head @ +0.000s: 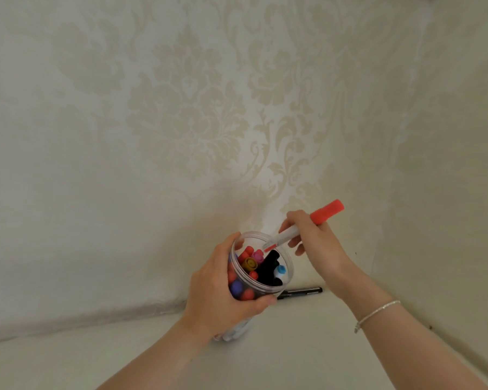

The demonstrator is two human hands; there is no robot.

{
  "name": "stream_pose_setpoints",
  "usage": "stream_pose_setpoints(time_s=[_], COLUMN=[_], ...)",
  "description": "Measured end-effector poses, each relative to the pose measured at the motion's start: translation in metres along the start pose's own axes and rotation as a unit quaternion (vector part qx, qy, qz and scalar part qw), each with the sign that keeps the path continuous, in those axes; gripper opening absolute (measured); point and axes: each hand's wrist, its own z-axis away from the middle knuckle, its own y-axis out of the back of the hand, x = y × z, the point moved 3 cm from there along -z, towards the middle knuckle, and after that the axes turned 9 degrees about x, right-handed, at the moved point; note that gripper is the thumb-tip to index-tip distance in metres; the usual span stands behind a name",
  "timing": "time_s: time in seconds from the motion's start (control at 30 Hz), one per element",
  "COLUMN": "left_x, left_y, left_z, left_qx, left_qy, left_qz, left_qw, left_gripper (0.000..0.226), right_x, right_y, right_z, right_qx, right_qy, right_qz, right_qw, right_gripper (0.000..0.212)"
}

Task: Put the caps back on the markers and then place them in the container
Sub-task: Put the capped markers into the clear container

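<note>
Head view: right hand [312,240] pinches red-capped marker [302,226] — cap up-right; left hand [223,285] grips container [286,280].

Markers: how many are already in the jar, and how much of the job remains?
Done: many capped markers already stand in the clear jar, which the left hand grips. In hand: the right hand holds a capped red marker tilted, its lower end at the jar's mouth. Left: drop it in, then the black pen on the table behind the jar.
</note>
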Motion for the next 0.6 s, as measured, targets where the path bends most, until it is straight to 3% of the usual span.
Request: stream_pose_setpoints(time_s=[0.2,0.4,0.6], left_x=[-0.0032,-0.0059,-0.0066], left_y=[0.0003,0.0006,0.0014], left_z=[0.0006,0.0020,0.0020], left_qx=[0.003,0.003,-0.001], left_qy=[0.008,0.006,-0.004], left_qz=[0.009,0.013,0.013], left_qw=[1.000,1.000,1.000], left_gripper=[0.101,0.102,0.102], right_x=[-0.0006,0.0018,0.0068], right_y=[0.0008,-0.0061,-0.0050], right_z=[-0.0014,0.0034,0.0004], right_qx=[0.020,0.094,0.083], right_qy=[0.045,0.160,0.167], right_qz=[-0.017,0.131,0.087], right_qw=[0.999,0.974,0.979], right_gripper=[0.032,0.036,0.029])
